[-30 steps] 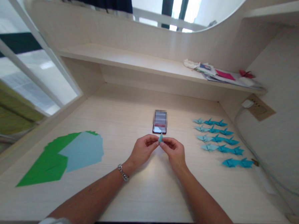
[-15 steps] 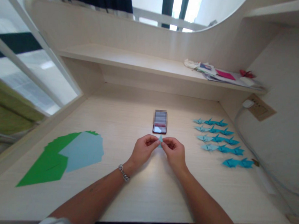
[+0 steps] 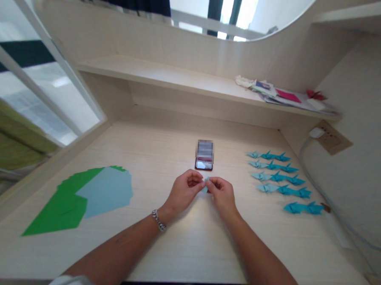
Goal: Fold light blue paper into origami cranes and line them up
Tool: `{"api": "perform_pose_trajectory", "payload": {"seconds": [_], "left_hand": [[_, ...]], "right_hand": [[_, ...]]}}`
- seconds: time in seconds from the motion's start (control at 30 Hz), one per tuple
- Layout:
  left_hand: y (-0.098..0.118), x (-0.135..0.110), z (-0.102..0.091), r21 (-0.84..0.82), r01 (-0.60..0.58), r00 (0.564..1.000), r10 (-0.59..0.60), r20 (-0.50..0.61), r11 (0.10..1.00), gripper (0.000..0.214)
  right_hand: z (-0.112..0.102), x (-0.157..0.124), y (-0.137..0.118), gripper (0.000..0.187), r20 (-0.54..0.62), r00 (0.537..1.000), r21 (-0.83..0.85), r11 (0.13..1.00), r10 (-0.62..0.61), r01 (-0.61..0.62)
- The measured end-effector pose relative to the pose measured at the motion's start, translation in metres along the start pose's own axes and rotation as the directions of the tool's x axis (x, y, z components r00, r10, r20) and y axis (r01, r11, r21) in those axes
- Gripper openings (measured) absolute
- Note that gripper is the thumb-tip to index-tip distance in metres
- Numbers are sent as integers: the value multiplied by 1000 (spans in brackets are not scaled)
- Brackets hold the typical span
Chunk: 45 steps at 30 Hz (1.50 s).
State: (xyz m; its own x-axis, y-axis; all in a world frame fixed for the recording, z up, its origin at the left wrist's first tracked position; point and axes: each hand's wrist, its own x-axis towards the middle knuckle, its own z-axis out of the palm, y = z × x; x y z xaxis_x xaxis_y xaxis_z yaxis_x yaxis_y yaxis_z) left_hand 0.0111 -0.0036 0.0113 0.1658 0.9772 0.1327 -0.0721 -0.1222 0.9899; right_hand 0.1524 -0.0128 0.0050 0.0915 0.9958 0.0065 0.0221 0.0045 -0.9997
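Well to the left of the phone (image 3: 204, 155), and nearer the wearer, green sheets (image 3: 55, 216) lie fanned on the pale desk (image 3: 152, 136), with light blue sheets (image 3: 109, 193) overlapping their right side. A chain bracelet (image 3: 158, 220) circles the left wrist, to the near left of the phone. The left hand (image 3: 184, 191) is just nearer than the phone and slightly left of it, its thumb and fingers closed in a pinch on a small light blue folded paper (image 3: 205, 188). That paper sits just in front of the phone's near edge, mostly hidden by the fingertips. The right hand (image 3: 221, 193), to the near right of the phone, pinches the same paper between thumb and fingers, closed. Farther right of the phone stand rows of folded blue cranes (image 3: 277, 189): four rows of three, each with a paler one at its left, and a nearest row of two. Beyond them, to the phone's far right, a white plug (image 3: 316, 132) sits in a wall socket (image 3: 333, 139).
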Motion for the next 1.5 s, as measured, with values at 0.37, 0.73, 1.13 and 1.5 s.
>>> {"api": "perform_pose_trajectory", "payload": {"seconds": [0.37,0.73,1.13,1.5], "left_hand": [[1,-2,2,8,16,999,-16,45,1000,19],[0,1,-2,-96,133,988,-124,94,986,26],[1,3,-4,-100,155,986,-148,70,983,29],[-1,8,-7,-150,269,962,-257,94,951,24]], "right_hand": [[-3,-1,-1,17,-24,999,35,999,-21,22],[0,1,-6,26,35,996,133,987,81,-85],[-1,0,-4,23,86,996,66,997,28,-34],[-6,2,-5,29,98,992,120,988,82,-93]]}}
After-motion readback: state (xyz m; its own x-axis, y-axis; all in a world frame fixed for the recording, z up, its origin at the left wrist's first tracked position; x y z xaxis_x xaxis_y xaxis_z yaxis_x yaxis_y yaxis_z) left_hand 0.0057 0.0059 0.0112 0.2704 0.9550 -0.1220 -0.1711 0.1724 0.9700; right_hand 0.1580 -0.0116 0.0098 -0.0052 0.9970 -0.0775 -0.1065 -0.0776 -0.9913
